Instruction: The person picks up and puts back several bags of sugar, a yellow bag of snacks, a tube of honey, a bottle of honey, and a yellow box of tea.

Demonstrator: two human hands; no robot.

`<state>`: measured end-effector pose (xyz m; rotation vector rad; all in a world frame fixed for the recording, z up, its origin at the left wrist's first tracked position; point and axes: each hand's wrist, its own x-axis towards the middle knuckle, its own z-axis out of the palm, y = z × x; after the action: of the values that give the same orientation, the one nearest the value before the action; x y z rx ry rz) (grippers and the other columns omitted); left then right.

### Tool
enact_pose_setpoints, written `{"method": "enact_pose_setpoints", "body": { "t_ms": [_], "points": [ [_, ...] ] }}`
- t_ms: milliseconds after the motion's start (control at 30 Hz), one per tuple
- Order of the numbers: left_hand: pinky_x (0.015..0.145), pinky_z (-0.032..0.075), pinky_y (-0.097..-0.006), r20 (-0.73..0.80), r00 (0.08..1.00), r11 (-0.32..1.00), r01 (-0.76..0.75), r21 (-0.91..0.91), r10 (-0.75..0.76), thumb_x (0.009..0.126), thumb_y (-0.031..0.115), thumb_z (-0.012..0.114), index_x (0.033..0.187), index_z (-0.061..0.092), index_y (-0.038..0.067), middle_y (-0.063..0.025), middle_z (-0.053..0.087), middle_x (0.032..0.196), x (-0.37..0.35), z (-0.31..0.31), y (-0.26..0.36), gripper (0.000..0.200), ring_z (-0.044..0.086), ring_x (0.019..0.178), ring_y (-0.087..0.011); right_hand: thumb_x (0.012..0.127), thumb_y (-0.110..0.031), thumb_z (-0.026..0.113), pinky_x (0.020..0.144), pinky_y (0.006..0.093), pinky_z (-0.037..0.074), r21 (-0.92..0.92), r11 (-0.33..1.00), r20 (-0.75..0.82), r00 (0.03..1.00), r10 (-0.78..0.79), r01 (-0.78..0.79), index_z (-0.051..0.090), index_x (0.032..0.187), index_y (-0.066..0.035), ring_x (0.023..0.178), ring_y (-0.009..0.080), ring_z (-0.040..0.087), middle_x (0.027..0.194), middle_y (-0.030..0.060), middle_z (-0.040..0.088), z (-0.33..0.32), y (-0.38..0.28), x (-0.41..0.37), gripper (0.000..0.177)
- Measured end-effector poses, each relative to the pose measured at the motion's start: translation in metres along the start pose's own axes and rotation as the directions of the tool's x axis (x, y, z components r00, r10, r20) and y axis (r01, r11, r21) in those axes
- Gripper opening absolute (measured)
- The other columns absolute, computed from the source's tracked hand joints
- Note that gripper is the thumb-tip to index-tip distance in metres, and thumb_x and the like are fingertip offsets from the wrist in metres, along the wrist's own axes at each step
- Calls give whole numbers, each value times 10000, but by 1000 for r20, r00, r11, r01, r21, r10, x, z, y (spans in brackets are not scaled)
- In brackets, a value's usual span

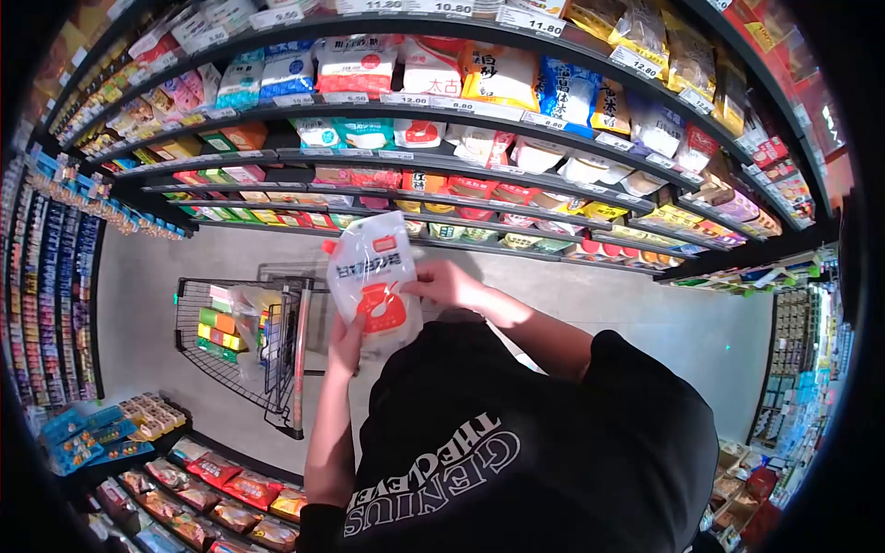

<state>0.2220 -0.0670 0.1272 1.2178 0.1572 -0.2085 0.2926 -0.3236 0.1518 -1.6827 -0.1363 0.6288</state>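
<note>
A white spouted pouch of sugar (373, 267), with a red cap at its upper left corner and a red jar printed on its front, is held up before my chest. My left hand (345, 343) grips its lower left edge, fingers partly hidden by the pouch. On the right edge, my right hand (449, 284) pinches it with bent fingers. The pouch tilts slightly, its printed face towards me. Beyond it, shelves carry bagged goods, including a white and orange bag (501, 76) and a blue bag (567, 95).
A wire shopping cart (235, 364) stands to my left on the grey floor (138, 304), with several colourful packages (219, 327) inside. Price-tagged shelves (387, 106) curve across the front. Packed snacks (217, 470) lie in a low display at lower left. More shelving flanks both sides.
</note>
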Motion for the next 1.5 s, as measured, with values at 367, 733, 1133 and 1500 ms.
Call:
{"method": "enact_pose_setpoints", "body": {
  "t_ms": [367, 733, 1133, 1500],
  "points": [
    [1030, 475, -326, 331, 860, 537, -503, 678, 388, 753, -144, 624, 1255, 706, 70, -116, 682, 1201, 229, 131, 10, 552, 618, 1156, -242, 898, 20, 597, 946, 337, 554, -289, 862, -461, 728, -507, 417, 725, 1190, -42, 1108, 267, 706, 1239, 149, 712, -163, 33, 66, 325],
    [751, 519, -243, -99, 938, 809, -230, 542, 333, 1006, 90, 610, 1223, 648, 17, -29, 690, 983, 367, 130, -32, 232, 632, 848, -86, 910, -122, 695, 793, 447, 542, -471, 803, -464, 671, -578, 366, 691, 1091, -4, 932, 422, 677, 1030, 251, 699, -226, 70, 188, 216],
    [766, 565, -256, -265, 889, 875, -240, 421, 372, 957, 136, 723, 1136, 665, 25, -32, 675, 1052, 390, 159, -34, 219, 664, 845, -110, 922, -228, 624, 852, 509, 522, -594, 798, -555, 663, -502, 107, 715, 1023, -30, 948, 405, 678, 974, 221, 710, -232, 67, 230, 240],
    [681, 484, -224, -254, 934, 951, -189, 245, 251, 998, 140, 680, 1125, 704, -12, -13, 690, 865, 354, 133, -31, 200, 591, 742, -64, 931, -208, 678, 844, 457, 543, -353, 925, -557, 763, -328, 141, 688, 1101, -4, 971, 347, 702, 962, 210, 728, -225, 70, 215, 266]
  ]
}}
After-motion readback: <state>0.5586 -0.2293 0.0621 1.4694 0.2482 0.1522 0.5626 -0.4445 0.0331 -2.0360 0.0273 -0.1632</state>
